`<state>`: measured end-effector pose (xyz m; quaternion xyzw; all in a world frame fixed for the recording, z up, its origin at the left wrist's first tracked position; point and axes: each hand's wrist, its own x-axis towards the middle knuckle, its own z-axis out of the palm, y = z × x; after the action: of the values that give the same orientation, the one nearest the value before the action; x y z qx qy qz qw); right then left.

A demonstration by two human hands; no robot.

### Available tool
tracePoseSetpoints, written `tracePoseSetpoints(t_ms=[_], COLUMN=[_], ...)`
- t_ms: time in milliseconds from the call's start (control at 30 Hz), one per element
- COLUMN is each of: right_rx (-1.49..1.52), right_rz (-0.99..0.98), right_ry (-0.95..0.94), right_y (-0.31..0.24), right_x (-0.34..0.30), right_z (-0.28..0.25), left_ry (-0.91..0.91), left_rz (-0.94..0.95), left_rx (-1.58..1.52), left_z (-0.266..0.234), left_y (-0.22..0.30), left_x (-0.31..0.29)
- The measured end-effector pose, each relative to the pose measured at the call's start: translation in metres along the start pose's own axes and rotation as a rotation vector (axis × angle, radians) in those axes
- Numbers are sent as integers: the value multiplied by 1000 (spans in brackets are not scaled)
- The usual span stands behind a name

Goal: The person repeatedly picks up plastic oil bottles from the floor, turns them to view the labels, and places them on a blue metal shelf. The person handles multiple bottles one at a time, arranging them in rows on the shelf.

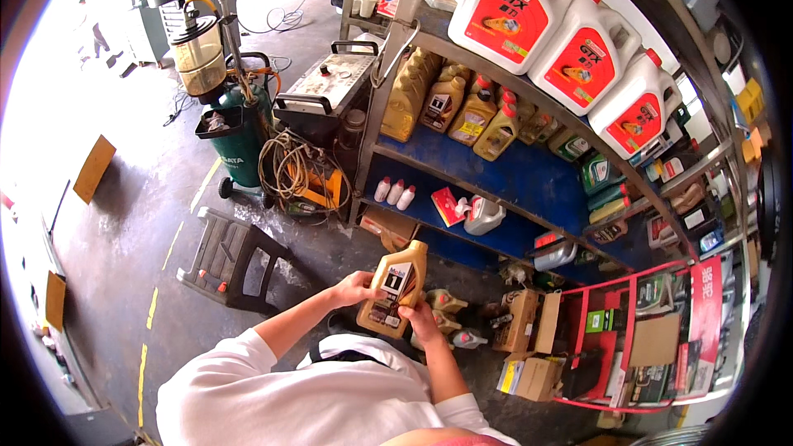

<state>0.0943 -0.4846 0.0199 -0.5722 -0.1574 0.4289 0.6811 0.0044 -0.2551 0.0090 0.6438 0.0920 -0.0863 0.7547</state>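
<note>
A gold motor oil bottle (388,308) is held between my two hands in front of my body, its dark label facing up. My left hand (355,289) grips its upper left side. Lower on the right side, my right hand (421,320) has its fingers wrapped round the bottle's edge. The cap end points away from me, toward the shelving. Just beyond my right hand, several more bottles (447,301) stand on the floor, partly hidden by the hand and the held bottle.
A metal shelf rack (512,173) carries rows of oil bottles, with large white jugs (585,59) on top. Left are a black plastic step stool (235,260) and a green wheeled oil drainer (235,144). Cardboard boxes (519,320) and a red rack (632,281) stand at the right.
</note>
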Motion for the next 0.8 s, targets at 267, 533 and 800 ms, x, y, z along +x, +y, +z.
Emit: tracePoseSetpoints(t_ms=[267,533,800], right_rx=[7,-8,-21], right_rz=[94,132,149], right_ry=[-149,-416,-464], right_y=[20,16,-4], right_x=[33,73,84], right_z=[-2,22,-26], left_ry=[170,439,563], left_rz=[-42,-56,-9], left_rx=[-67,-116,-106], left_z=[-10,-9,32], left_y=[-6,-1,4], left_x=[-28,-68,-33])
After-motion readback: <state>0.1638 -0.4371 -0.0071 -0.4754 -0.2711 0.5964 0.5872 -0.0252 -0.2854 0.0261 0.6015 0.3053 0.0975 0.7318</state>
